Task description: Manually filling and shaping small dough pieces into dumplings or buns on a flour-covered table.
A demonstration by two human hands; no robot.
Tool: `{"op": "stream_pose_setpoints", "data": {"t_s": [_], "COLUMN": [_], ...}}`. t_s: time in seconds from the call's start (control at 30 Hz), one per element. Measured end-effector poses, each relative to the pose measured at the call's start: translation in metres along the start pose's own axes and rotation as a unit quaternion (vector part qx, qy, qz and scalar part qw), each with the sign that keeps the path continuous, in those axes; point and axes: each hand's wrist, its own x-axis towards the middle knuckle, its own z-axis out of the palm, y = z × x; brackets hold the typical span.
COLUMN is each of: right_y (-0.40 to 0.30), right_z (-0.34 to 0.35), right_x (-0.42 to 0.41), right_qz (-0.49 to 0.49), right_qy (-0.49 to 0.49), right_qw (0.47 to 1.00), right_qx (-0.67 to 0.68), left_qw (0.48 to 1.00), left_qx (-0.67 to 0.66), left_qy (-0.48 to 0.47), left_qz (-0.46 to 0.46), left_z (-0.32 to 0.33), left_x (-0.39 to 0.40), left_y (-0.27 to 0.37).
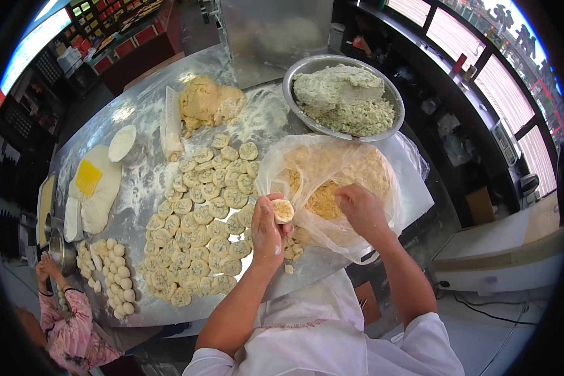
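Note:
My left hand (268, 235) holds a small cup of pale dough (283, 211) with crumbly yellow filling inside it. At the mouth of a clear plastic bag (272, 164), my right hand (363, 210) hovers over loose yellow crumbs (323, 201), its fingers bent together. Whether anything is pinched in them is hidden. Left of my left hand, many flattened dough rounds with green-flecked middles (199, 251) lie crowded on the metal table (141, 188). A few small dough bits (292, 250) sit beside my left wrist.
A steel bowl (289, 101) of green-flecked filling stands behind the bag. Yellow dough (209, 101), a white cylindrical roll (171, 124), a flour container (122, 143) and white dough under a yellow scraper (88, 178) lie farther left, with dough balls (120, 277) and another person's hands (48, 268).

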Motion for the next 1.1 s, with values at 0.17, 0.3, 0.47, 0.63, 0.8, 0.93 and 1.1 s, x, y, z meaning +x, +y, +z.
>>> {"op": "stream_pose_setpoints", "data": {"t_s": [0.17, 0.3, 0.47, 0.63, 0.8, 0.93, 1.1], "right_y": [0.025, 0.024, -0.027, -0.058, -0.044, -0.031, -0.057], "right_z": [0.03, 0.019, -0.016, -0.004, 0.001, 0.013, 0.01], "right_x": [-0.001, 0.007, -0.009, -0.025, -0.027, -0.031, -0.043], "right_qz": [-0.108, -0.05, 0.136, 0.0, 0.133, 0.147, 0.147], "right_qy": [0.003, -0.005, -0.011, -0.043, -0.174, -0.232, -0.187], "right_qw": [0.971, 0.987, 0.924, 0.97, 0.832, 0.8, 0.824], "right_qx": [-0.212, -0.151, 0.357, 0.241, 0.509, 0.533, 0.514], "left_qw": [0.991, 0.992, 0.988, 0.982, 0.822, 0.775, 0.829], "left_qx": [-0.104, -0.01, 0.092, 0.135, 0.46, 0.502, 0.45], "left_qy": [-0.083, -0.113, -0.121, -0.131, -0.142, -0.137, -0.132], "left_qz": [-0.024, -0.046, -0.009, -0.007, 0.303, 0.36, 0.305], "left_z": [0.015, 0.021, 0.026, 0.043, 0.038, 0.037, 0.029], "left_x": [-0.017, -0.024, -0.018, -0.021, -0.018, -0.019, -0.016], "left_y": [0.006, 0.012, -0.006, -0.001, 0.006, 0.017, 0.011]}}
